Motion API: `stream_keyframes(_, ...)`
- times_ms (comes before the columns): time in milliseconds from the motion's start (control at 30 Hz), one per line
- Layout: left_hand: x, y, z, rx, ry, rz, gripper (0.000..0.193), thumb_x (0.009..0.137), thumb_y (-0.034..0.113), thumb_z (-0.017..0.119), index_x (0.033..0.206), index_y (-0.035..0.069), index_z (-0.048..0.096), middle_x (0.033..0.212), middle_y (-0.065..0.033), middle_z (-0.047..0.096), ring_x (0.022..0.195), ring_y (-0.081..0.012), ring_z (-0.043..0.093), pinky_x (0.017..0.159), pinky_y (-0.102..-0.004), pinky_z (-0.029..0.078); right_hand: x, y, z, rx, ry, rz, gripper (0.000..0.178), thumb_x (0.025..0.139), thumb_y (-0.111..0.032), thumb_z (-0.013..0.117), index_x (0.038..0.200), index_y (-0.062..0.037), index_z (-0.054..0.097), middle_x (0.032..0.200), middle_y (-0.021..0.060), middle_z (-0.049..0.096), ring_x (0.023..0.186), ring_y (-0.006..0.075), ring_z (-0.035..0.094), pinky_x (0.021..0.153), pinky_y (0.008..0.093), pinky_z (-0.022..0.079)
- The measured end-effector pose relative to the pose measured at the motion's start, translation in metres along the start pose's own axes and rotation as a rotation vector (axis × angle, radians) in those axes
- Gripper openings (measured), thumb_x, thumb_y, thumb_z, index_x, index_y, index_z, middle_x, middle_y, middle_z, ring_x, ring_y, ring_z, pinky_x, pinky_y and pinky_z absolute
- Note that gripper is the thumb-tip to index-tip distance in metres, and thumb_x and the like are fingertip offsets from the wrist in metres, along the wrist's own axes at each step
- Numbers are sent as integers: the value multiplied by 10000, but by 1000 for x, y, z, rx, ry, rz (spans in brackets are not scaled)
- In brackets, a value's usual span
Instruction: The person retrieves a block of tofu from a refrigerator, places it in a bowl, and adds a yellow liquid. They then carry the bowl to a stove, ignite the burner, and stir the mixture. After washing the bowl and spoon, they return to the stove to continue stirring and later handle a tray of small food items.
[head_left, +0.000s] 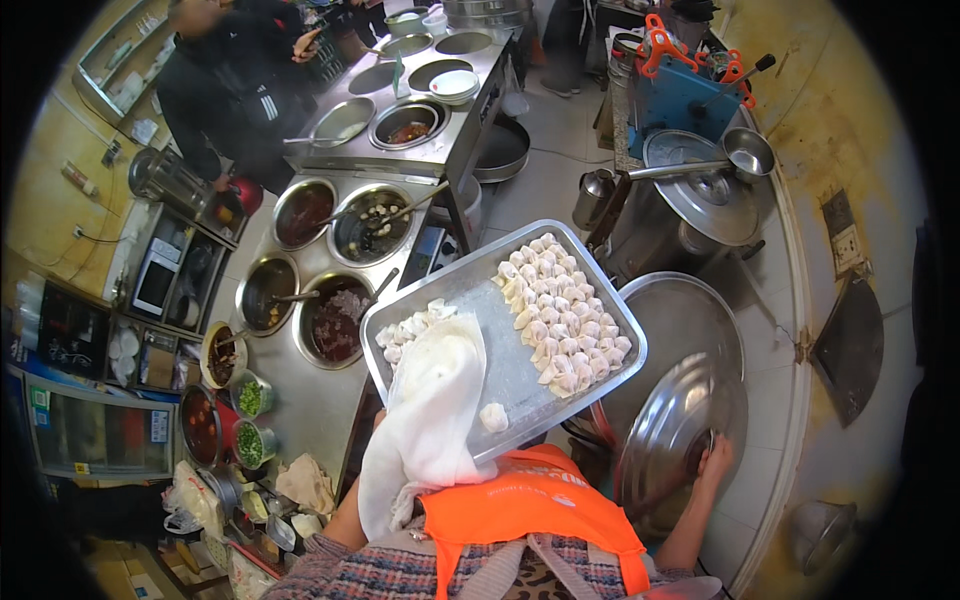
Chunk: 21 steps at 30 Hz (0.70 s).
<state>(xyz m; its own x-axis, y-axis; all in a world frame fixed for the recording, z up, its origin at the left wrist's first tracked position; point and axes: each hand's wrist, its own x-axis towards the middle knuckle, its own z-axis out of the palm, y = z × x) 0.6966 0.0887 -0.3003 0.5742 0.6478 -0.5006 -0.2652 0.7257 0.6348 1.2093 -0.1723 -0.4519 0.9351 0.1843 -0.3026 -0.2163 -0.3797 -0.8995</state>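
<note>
A rectangular metal tray (507,372) is held tilted in front of my body. Wontons (563,318) in rows fill its right side, and a few more lie at its left end. One single wonton (494,417) rests near the close edge. A white cloth (430,395) drapes over the tray's near left part and hangs down. My left hand (379,418) supports the tray at that edge, mostly hidden by the cloth. Down on the right, my right hand (713,457) grips the handle of a shiny round pot lid (672,425), which is tipped over a large pot (715,312).
Ahead on the left, a steel counter (345,408) carries several pots of sauces and soup. Bowls of chopped green onion (252,397) stand at its left edge. A covered pot (700,200) with a ladle (748,153) on top is at the right. A person (235,95) stands far left.
</note>
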Motion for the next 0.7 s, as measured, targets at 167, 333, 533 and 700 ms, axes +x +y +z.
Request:
stream_keyframes(167,6,10,-15,0,-36,-2,461,918,321,375,1250,16,471,1231,-161,514,1069,-292,529,904,-369,447,2,89,-65,-109,141,-37,354,930,-369,520,650,-154,491,494,-30,424,339,56,326,296,225,215)
stream_keyframes(333,15,19,-19,2,-63,-30,456,932,329,365,1253,23,473,1236,-159,513,1071,-290,529,905,-367,447,-21,110,-58,-334,172,-280,387,924,-329,553,693,-22,505,647,42,535,513,149,494,471,317,415)
stream_keyframes(533,25,23,-20,-5,-95,-41,450,950,337,352,1256,32,475,1242,-157,512,1073,-287,528,905,-365,446,-78,-36,22,-476,-84,-345,322,914,-231,549,1072,50,543,1031,150,591,921,239,568,810,395,460)
stream_keyframes(700,16,33,-25,-52,-72,-14,446,964,345,342,1260,40,477,1247,-155,511,1074,-285,527,906,-363,446,-114,-117,128,75,-957,214,423,874,-192,546,1210,61,511,1134,177,596,987,284,609,851,398,496)
